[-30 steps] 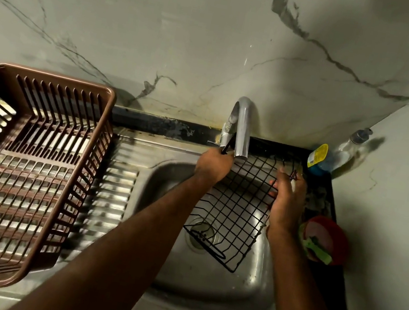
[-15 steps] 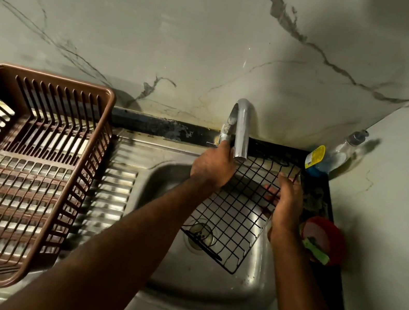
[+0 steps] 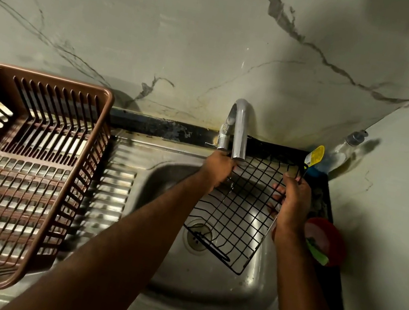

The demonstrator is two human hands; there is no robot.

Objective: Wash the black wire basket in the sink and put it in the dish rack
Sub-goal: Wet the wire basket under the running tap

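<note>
At the far left a brown slatted dish rack (image 3: 16, 176) stands on the ribbed steel drainboard (image 3: 112, 193), with nothing visible inside it. Just to its right lies the steel sink (image 3: 201, 291), its round drain (image 3: 198, 235) showing through the wires near the basin's middle. The left hand (image 3: 218, 171) reaches in from below, its fingers curled round the upper left edge of the black wire basket (image 3: 239, 215), right under the spout of the curved metal tap (image 3: 239, 131); a few drops of water hang just below this hand. The basket is held tilted over the basin, its top edge up near the tap and its lower corner down close to the sink floor, beside the drain. The right hand (image 3: 292, 200) grips the basket's right edge, thumb on the near side and fingers (image 3: 276, 197) hooked through the grid. Behind that hand, at the back corner, a clear pump bottle (image 3: 339, 156) with a yellow label leans against the marble wall. To the right of the right wrist, on the dark surface (image 3: 327, 193), sits a red bowl (image 3: 324, 241) with something green in it.
</note>
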